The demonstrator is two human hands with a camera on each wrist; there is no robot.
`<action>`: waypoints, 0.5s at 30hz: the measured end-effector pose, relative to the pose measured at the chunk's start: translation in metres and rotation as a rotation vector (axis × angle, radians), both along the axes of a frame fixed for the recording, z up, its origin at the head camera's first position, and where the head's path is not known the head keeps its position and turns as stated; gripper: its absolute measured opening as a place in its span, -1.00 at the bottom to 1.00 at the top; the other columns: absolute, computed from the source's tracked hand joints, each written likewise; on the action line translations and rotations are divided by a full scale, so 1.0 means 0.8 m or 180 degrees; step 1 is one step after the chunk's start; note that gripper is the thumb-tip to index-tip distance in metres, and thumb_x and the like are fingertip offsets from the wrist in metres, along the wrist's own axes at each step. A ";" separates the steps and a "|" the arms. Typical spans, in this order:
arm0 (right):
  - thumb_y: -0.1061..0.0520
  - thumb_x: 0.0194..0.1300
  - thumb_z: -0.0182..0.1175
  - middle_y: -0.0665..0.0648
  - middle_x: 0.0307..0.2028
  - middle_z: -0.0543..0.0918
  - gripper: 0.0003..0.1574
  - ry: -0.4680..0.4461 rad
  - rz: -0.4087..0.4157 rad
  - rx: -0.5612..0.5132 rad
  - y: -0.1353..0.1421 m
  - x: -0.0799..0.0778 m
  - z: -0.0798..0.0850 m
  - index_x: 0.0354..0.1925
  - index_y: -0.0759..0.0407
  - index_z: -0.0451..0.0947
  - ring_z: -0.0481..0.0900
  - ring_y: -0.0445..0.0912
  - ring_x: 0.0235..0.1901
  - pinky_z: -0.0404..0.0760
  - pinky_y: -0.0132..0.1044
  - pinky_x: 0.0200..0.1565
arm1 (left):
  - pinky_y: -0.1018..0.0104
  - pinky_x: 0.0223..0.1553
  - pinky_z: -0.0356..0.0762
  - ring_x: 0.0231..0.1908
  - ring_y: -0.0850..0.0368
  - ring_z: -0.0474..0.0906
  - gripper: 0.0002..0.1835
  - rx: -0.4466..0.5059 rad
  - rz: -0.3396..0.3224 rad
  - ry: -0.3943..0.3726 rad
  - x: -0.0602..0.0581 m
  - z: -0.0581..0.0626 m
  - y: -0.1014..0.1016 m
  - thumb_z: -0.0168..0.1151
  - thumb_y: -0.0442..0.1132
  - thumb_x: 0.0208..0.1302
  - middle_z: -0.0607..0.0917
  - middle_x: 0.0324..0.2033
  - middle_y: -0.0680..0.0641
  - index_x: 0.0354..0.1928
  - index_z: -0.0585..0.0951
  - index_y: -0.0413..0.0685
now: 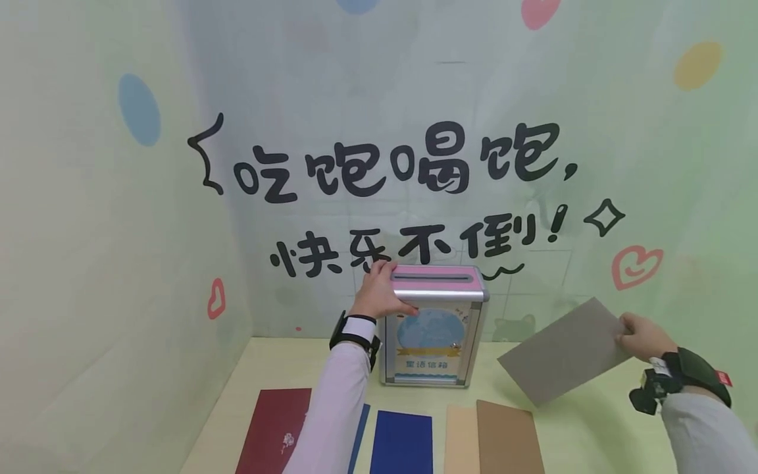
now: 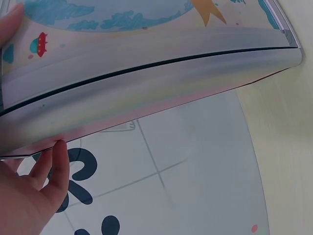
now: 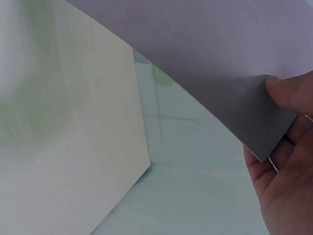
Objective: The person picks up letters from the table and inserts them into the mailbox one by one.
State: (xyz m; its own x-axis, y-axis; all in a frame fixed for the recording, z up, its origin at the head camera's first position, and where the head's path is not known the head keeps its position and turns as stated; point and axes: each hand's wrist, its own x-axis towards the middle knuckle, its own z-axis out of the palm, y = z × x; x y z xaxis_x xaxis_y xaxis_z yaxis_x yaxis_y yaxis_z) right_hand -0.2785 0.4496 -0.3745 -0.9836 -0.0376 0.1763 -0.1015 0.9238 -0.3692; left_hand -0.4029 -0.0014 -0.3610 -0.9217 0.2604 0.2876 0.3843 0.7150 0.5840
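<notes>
A silver-framed letter box [image 1: 435, 342] with a pink top and a dark slot [image 1: 432, 278] stands upright at the back of the table. My left hand [image 1: 381, 293] grips its upper left corner, thumb over the front and fingers across the top. In the left wrist view, fingertips [image 2: 59, 147] lie at the box's [image 2: 146, 83] far top edge. Off to the right, my right hand [image 1: 647, 337] holds up a flat grey envelope-like sheet [image 1: 562, 352] by one end, tilted above the table. Up close, the thumb lies on the sheet's [image 3: 234, 83] face with fingers behind it.
Along the table's [image 1: 592, 434] near side lie a dark red folder [image 1: 269, 428], a blue envelope-like piece [image 1: 403, 441], a beige one [image 1: 462, 434] and a brown one [image 1: 508, 438]. My left forearm partly covers another blue piece [image 1: 359, 441]. A printed wall [image 1: 367, 85] rises behind the box.
</notes>
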 end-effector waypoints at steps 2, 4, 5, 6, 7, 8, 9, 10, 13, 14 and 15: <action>0.31 0.08 0.01 0.10 -0.58 0.29 -0.88 0.0018 -0.0019 -0.0048 -0.001 -0.001 0.003 -0.49 0.32 0.25 0.24 -0.08 -0.54 0.21 -0.24 -0.50 | 0.07 0.00 0.39 0.12 -0.08 0.24 0.18 0.0004 -0.0007 0.0000 -0.001 -0.001 0.000 0.59 0.07 -0.57 0.18 0.27 -0.09 0.29 0.25 0.00; 0.30 0.10 0.00 0.11 -0.58 0.30 -0.88 0.0030 -0.0046 -0.0092 -0.003 -0.001 0.006 -0.48 0.34 0.25 0.25 -0.08 -0.54 0.21 -0.24 -0.50 | 0.07 0.00 0.39 0.12 -0.08 0.24 0.19 0.0014 -0.0012 -0.0003 -0.001 -0.001 0.000 0.59 0.07 -0.58 0.18 0.27 -0.10 0.29 0.26 0.00; 0.29 0.11 0.00 0.11 -0.57 0.31 -0.87 0.0021 -0.0074 -0.0125 -0.004 -0.001 0.008 -0.47 0.35 0.25 0.26 -0.08 -0.54 0.21 -0.24 -0.50 | 0.07 0.00 0.39 0.12 -0.09 0.24 0.19 0.0019 -0.0013 -0.0006 -0.001 -0.001 0.000 0.59 0.07 -0.58 0.18 0.27 -0.09 0.29 0.26 0.00; 0.29 0.12 0.00 0.11 -0.58 0.31 -0.86 0.0016 -0.0109 -0.0139 -0.005 -0.001 0.010 -0.47 0.35 0.25 0.26 -0.08 -0.54 0.21 -0.24 -0.51 | 0.06 0.00 0.39 0.12 -0.09 0.24 0.19 0.0024 -0.0016 -0.0010 -0.001 0.000 0.000 0.60 0.06 -0.58 0.18 0.27 -0.10 0.29 0.26 -0.01; 0.28 0.13 0.00 0.12 -0.57 0.32 -0.85 0.0009 -0.0143 -0.0171 -0.006 0.000 0.013 -0.46 0.37 0.25 0.26 -0.07 -0.54 0.21 -0.24 -0.51 | 0.06 -0.01 0.39 0.12 -0.09 0.24 0.19 0.0023 -0.0017 -0.0006 -0.001 0.000 0.000 0.59 0.06 -0.58 0.18 0.27 -0.10 0.29 0.26 -0.01; 0.27 0.13 0.00 0.13 -0.57 0.32 -0.83 0.0002 -0.0185 -0.0194 -0.006 0.000 0.015 -0.45 0.38 0.25 0.27 -0.06 -0.54 0.21 -0.24 -0.51 | 0.07 -0.01 0.39 0.12 -0.09 0.24 0.19 0.0014 -0.0017 0.0000 -0.001 0.000 0.000 0.59 0.06 -0.58 0.18 0.27 -0.09 0.29 0.26 -0.01; 0.26 0.14 0.00 0.15 -0.57 0.34 -0.82 -0.0002 -0.0225 -0.0215 -0.007 0.000 0.018 -0.44 0.40 0.25 0.28 -0.05 -0.53 0.22 -0.24 -0.51 | 0.07 -0.01 0.39 0.12 -0.09 0.24 0.19 0.0014 -0.0019 0.0002 -0.001 0.000 0.000 0.59 0.06 -0.58 0.18 0.27 -0.09 0.29 0.26 -0.01; 0.25 0.15 0.00 0.17 -0.56 0.35 -0.80 -0.0006 -0.0268 -0.0236 -0.008 0.000 0.020 -0.42 0.43 0.26 0.30 -0.04 -0.52 0.23 -0.24 -0.51 | 0.07 -0.01 0.39 0.12 -0.09 0.24 0.18 0.0015 -0.0018 0.0009 0.000 0.001 0.000 0.59 0.06 -0.58 0.18 0.26 -0.09 0.28 0.26 -0.01; 0.24 0.17 0.00 0.22 -0.54 0.37 -0.75 0.0020 -0.0360 -0.0305 -0.011 0.000 0.024 -0.37 0.48 0.25 0.33 0.00 -0.50 0.26 -0.24 -0.50 | 0.06 0.00 0.38 0.13 -0.09 0.23 0.17 0.0009 -0.0017 0.0006 0.002 0.002 -0.001 0.59 0.05 -0.56 0.18 0.27 -0.10 0.29 0.26 -0.02; 0.24 0.18 0.00 0.24 -0.53 0.38 -0.74 0.0019 -0.0385 -0.0342 -0.011 0.000 0.025 -0.36 0.49 0.25 0.34 0.01 -0.49 0.27 -0.24 -0.50 | 0.06 0.01 0.38 0.13 -0.09 0.23 0.17 0.0002 -0.0016 -0.0005 0.003 0.003 -0.001 0.59 0.05 -0.55 0.17 0.27 -0.11 0.29 0.25 -0.02; 0.24 0.19 -0.01 0.25 -0.52 0.39 -0.73 0.0017 -0.0401 -0.0372 -0.012 0.000 0.026 -0.34 0.51 0.25 0.34 0.02 -0.48 0.28 -0.24 -0.50 | 0.06 0.01 0.37 0.14 -0.10 0.22 0.17 0.0005 -0.0019 -0.0015 0.004 0.003 -0.001 0.59 0.05 -0.55 0.17 0.27 -0.11 0.29 0.25 -0.02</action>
